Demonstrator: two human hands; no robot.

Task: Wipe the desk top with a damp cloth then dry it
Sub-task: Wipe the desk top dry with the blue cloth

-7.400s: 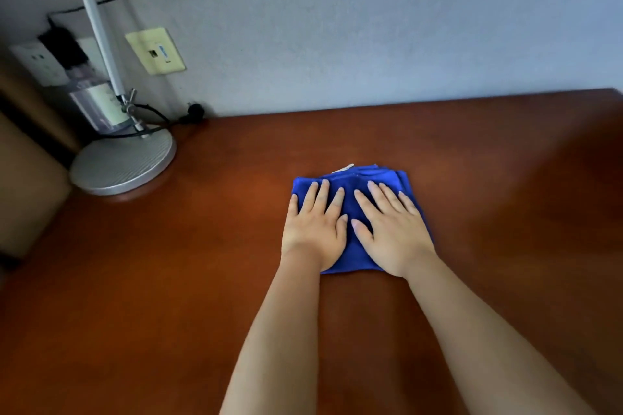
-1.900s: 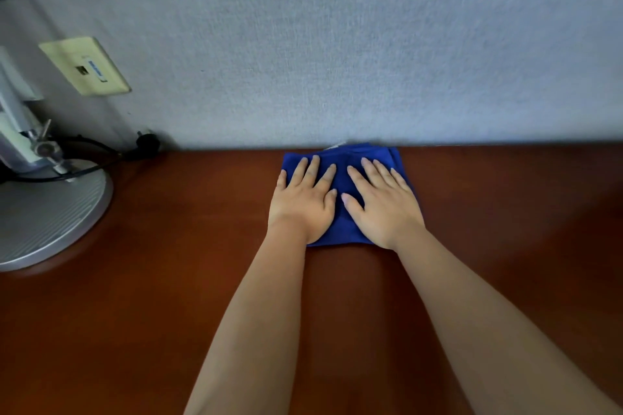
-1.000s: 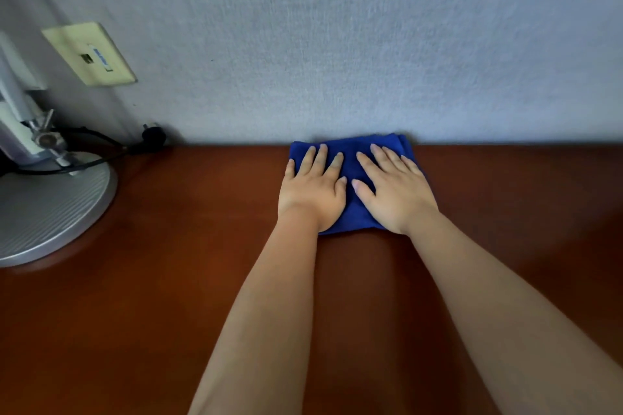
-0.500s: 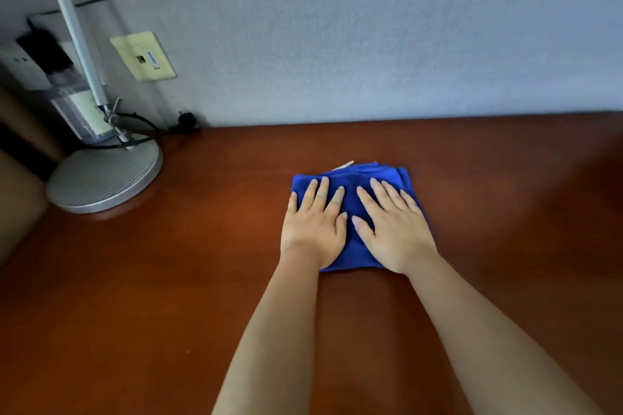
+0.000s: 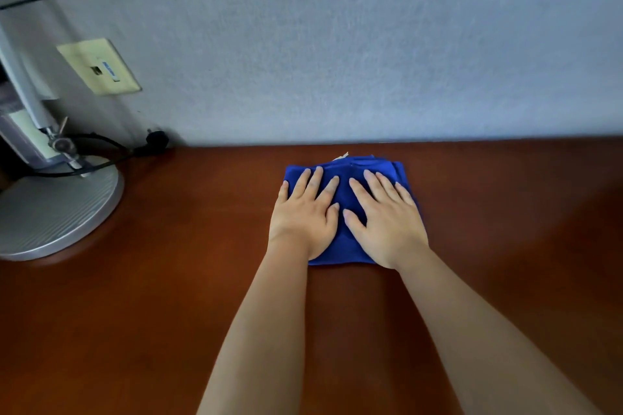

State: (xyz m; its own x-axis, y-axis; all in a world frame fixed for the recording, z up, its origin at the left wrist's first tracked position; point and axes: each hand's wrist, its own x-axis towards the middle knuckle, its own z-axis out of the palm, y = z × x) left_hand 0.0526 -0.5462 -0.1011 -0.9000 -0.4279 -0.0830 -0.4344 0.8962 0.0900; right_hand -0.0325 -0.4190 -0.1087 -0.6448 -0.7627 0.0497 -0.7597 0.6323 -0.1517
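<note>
A folded blue cloth lies flat on the reddish-brown desk top, a short way in front of the back wall. My left hand presses on the cloth's left half with straight, spread fingers. My right hand lies beside it on the right half, also flat with straight fingers. Both palms cover most of the cloth; a small white tag sticks out at its far edge.
A silver desk lamp with a round ribbed base stands at the left, its black cable running to a plug at the wall. A yellowish wall socket plate sits above. The grey wall bounds the desk's back.
Both hands have pushed the cloth away from me again, toward the wall, after pulling it back half a second ago. The hands stay flat on it throughout.
</note>
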